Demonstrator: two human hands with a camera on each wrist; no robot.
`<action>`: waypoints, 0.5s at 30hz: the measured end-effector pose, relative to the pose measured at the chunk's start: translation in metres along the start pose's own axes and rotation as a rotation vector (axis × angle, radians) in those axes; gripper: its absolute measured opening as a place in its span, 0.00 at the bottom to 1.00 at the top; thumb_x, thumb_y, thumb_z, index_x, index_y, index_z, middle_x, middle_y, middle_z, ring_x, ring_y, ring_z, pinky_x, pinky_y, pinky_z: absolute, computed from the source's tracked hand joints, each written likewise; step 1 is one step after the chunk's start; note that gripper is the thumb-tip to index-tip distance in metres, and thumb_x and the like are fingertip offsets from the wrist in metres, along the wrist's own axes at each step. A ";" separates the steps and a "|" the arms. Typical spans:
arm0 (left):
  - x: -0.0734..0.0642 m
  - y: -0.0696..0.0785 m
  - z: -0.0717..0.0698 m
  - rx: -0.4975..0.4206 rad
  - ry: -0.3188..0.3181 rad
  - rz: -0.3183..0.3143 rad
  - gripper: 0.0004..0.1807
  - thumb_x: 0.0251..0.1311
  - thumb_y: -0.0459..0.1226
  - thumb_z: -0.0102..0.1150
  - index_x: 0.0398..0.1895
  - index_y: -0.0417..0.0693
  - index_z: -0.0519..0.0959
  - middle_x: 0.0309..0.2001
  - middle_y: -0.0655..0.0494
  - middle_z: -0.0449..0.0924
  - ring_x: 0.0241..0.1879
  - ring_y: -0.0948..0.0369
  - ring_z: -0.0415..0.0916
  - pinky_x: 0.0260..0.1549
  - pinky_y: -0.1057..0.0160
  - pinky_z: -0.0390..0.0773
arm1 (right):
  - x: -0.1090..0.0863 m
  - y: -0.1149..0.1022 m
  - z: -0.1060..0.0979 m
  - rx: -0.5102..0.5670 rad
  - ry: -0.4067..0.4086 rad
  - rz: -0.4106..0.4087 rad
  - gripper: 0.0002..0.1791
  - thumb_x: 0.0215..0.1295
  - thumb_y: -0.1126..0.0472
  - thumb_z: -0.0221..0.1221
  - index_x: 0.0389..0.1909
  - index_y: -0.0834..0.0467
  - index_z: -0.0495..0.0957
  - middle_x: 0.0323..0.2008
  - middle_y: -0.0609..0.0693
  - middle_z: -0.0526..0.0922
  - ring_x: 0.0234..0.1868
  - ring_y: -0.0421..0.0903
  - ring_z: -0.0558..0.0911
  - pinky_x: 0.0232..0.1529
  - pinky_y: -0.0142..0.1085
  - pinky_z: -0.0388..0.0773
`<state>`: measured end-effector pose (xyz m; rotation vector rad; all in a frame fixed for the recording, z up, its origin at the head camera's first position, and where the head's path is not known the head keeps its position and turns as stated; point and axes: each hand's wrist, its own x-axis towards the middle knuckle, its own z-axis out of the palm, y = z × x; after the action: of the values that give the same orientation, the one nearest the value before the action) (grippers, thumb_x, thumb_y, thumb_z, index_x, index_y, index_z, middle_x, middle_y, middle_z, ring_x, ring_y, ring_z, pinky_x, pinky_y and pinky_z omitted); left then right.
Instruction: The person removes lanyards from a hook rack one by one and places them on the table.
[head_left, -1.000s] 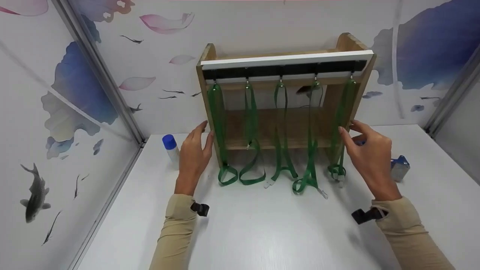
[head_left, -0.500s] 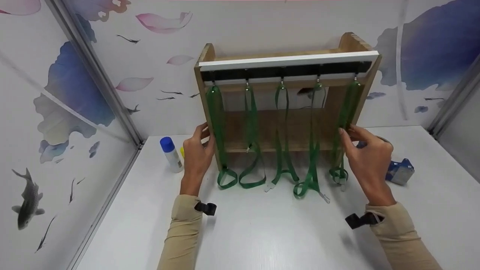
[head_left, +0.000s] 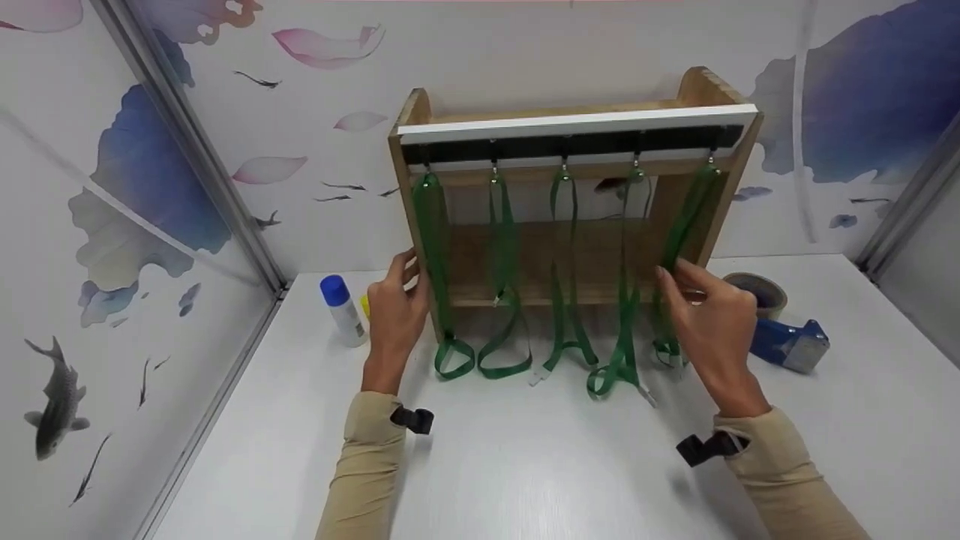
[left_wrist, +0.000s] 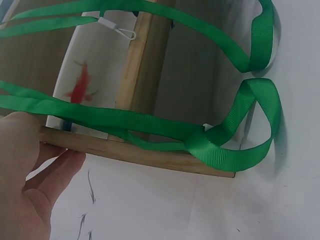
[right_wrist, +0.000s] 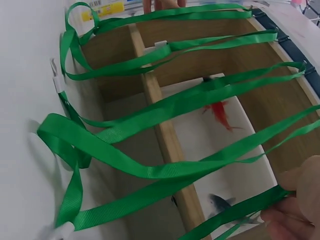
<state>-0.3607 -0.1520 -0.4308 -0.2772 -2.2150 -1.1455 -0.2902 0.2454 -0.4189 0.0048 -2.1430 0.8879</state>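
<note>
A wooden rack (head_left: 712,86) stands at the back of the table, with several green lanyards hanging from hooks on its black strip (head_left: 600,142). My left hand (head_left: 397,315) grips the rack's left side panel; the left wrist view shows its fingers behind the panel edge (left_wrist: 150,157). Beside that hand, the leftmost lanyard (head_left: 433,247) hangs down to a loop on the table. My right hand (head_left: 712,330) pinches the rightmost lanyard (head_left: 686,217) between thumb and fingers, drawing it slightly left of the right panel. In the right wrist view, this lanyard (right_wrist: 240,210) runs out from the fingertips.
Left of the rack lies a white tube with a blue cap (head_left: 343,311), a yellow item (head_left: 365,304) showing behind my left hand. On the right are a tape roll (head_left: 778,304) and a blue tape dispenser (head_left: 791,345). Printed wall panels close off the back and left.
My right hand has left the rack's right side and moved left, now pinching the rightmost lanyard and shifting it leftward. The left hand has settled on the left panel.
</note>
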 end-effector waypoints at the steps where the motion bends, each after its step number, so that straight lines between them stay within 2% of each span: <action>1: 0.000 0.000 0.001 0.000 -0.001 -0.002 0.21 0.80 0.42 0.62 0.69 0.43 0.79 0.58 0.45 0.90 0.60 0.48 0.88 0.49 0.53 0.92 | -0.001 0.000 0.000 0.010 0.004 -0.004 0.17 0.76 0.55 0.68 0.58 0.60 0.89 0.47 0.60 0.94 0.43 0.60 0.94 0.45 0.10 0.72; 2: 0.000 0.000 0.001 0.000 0.000 -0.002 0.21 0.80 0.42 0.61 0.69 0.43 0.79 0.58 0.45 0.90 0.60 0.48 0.88 0.49 0.53 0.92 | -0.001 0.000 0.000 0.021 0.010 -0.009 0.16 0.76 0.56 0.68 0.58 0.60 0.89 0.47 0.60 0.94 0.42 0.60 0.93 0.44 0.06 0.65; 5: 0.000 0.000 0.001 0.005 0.001 -0.006 0.21 0.80 0.43 0.61 0.68 0.44 0.79 0.59 0.46 0.90 0.60 0.49 0.88 0.49 0.53 0.92 | 0.000 0.001 -0.001 0.064 0.050 -0.033 0.14 0.76 0.59 0.67 0.57 0.59 0.90 0.45 0.59 0.94 0.41 0.56 0.93 0.45 0.07 0.68; 9: 0.000 0.001 0.001 0.005 0.003 -0.012 0.21 0.80 0.43 0.61 0.68 0.44 0.80 0.58 0.46 0.90 0.59 0.49 0.88 0.49 0.54 0.92 | 0.006 0.000 -0.007 0.161 0.164 -0.087 0.15 0.74 0.64 0.68 0.59 0.56 0.89 0.46 0.59 0.94 0.41 0.30 0.91 0.45 0.11 0.76; 12: 0.000 0.001 0.000 0.004 0.002 -0.016 0.21 0.80 0.43 0.62 0.68 0.44 0.80 0.58 0.47 0.90 0.60 0.49 0.88 0.49 0.54 0.92 | 0.011 -0.004 -0.013 0.256 0.286 -0.138 0.15 0.71 0.69 0.69 0.56 0.56 0.90 0.44 0.61 0.94 0.39 0.17 0.85 0.43 0.13 0.79; 15: -0.001 0.000 0.000 -0.001 -0.003 -0.015 0.22 0.79 0.44 0.62 0.69 0.45 0.80 0.58 0.47 0.91 0.60 0.49 0.88 0.49 0.54 0.92 | 0.014 -0.014 -0.020 0.363 0.405 -0.176 0.14 0.68 0.73 0.68 0.49 0.58 0.92 0.40 0.64 0.93 0.34 0.20 0.87 0.40 0.15 0.82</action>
<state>-0.3599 -0.1519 -0.4308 -0.2628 -2.2225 -1.1550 -0.2823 0.2506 -0.3918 0.1791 -1.5645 1.0602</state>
